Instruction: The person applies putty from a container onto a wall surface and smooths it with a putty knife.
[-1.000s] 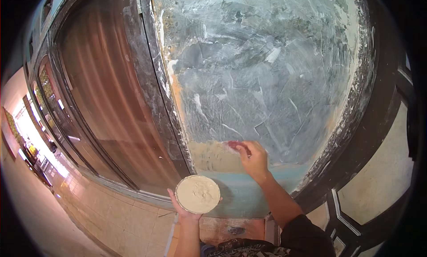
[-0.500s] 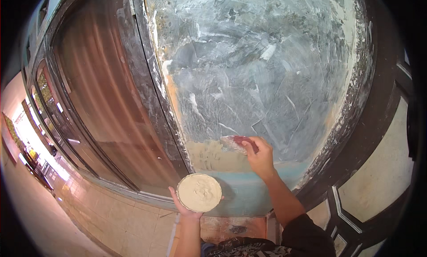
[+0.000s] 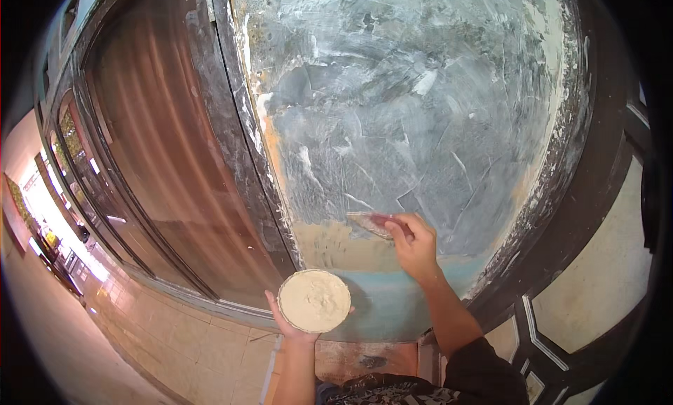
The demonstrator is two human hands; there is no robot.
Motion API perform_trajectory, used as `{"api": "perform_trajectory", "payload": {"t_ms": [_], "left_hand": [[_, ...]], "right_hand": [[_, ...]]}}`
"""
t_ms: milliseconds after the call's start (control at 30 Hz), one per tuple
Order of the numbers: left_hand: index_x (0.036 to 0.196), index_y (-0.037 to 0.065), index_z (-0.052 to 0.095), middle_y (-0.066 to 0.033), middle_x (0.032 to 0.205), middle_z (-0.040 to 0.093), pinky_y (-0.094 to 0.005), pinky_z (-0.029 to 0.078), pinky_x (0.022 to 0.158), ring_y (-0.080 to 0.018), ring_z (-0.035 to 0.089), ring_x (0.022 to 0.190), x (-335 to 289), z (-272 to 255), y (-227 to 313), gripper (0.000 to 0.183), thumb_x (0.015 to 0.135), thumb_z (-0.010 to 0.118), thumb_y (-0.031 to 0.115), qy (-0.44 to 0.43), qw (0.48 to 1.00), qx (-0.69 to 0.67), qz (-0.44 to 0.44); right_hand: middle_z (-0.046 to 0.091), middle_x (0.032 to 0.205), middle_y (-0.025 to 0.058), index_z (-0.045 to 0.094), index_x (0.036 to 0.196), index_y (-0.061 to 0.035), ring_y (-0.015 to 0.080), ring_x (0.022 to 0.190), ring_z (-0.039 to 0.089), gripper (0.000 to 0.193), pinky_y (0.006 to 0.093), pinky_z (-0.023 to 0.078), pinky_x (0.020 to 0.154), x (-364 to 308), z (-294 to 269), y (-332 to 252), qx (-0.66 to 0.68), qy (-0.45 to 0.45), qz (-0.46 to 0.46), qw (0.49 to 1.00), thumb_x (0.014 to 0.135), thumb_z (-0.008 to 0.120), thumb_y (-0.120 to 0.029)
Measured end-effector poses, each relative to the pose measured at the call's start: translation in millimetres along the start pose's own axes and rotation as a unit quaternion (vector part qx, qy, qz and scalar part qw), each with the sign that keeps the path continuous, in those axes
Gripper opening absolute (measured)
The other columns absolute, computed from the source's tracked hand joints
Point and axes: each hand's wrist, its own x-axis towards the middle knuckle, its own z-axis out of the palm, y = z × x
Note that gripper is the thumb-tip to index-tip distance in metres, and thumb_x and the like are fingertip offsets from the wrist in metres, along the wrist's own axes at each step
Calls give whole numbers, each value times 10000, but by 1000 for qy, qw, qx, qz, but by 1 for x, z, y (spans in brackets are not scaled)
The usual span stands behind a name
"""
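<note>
My right hand (image 3: pixel 417 249) grips the reddish handle of a putty knife (image 3: pixel 371 223), its wide blade against the lower part of the wall (image 3: pixel 392 146). Grey, streaky filler covers most of that wall, while a beige patch (image 3: pixel 322 247) and a pale turquoise band (image 3: pixel 378 265) show lower down. Cupped under a round tub (image 3: pixel 313 301) of cream-coloured paste, my left hand (image 3: pixel 293 328) holds it up in front of the wall's foot. Most of the left fingers are hidden beneath the tub; the thumb shows at its left side.
Left of the wall stands a dark-framed glass panel (image 3: pixel 168 146) with a brown curtain behind it. Dark wooden framework with pale panels (image 3: pixel 596 265) rises at the right. Tiled floor (image 3: pixel 203 349) stretches along the lower left, and a reddish ledge (image 3: pixel 368 356) lies below the wall.
The putty knife's blade has turned a little flatter against the wall, and my right hand has shifted slightly right. The tub has barely moved.
</note>
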Motion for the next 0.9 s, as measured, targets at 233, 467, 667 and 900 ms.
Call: {"api": "perform_trajectory", "payload": {"t_ms": [233, 467, 667, 900], "left_hand": [[1498, 74, 482, -217, 1521, 491, -803, 406, 1015, -490, 508, 1331, 5, 34, 6, 972, 924, 350, 847, -80, 996, -24, -5], [1426, 20, 553, -214, 1455, 572, -597, 477, 1076, -421, 582, 1275, 12, 30, 1, 908, 968, 386, 786, 5, 999, 17, 44], [1454, 25, 523, -226, 1477, 545, -683, 476, 1024, -460, 567, 1277, 12, 27, -7, 928, 958, 387, 797, 1, 1000, -8, 29], [1456, 10, 513, -225, 1469, 552, -631, 482, 1054, -430, 570, 1287, 8, 19, -8, 963, 950, 374, 817, 16, 999, -11, 29]], "right_hand": [[739, 996, 71, 743, 995, -39, 315, 1022, 676, 272, 388, 567, 895, -25, -27, -31, 0, -240, -221, 945, 764, 686, 94], [736, 1100, 45, 746, 990, -46, 308, 1097, 661, 345, 391, 564, 934, -36, -27, -33, -49, -274, -264, 924, 669, 708, 76], [710, 1127, 57, 745, 1060, -51, 313, 1136, 634, 361, 388, 554, 958, -41, -27, -29, -58, -286, -257, 921, 724, 680, 64], [719, 1104, 76, 740, 1061, -26, 322, 1118, 640, 346, 386, 554, 953, -42, -23, -28, -57, -276, -251, 926, 730, 685, 60]]}}
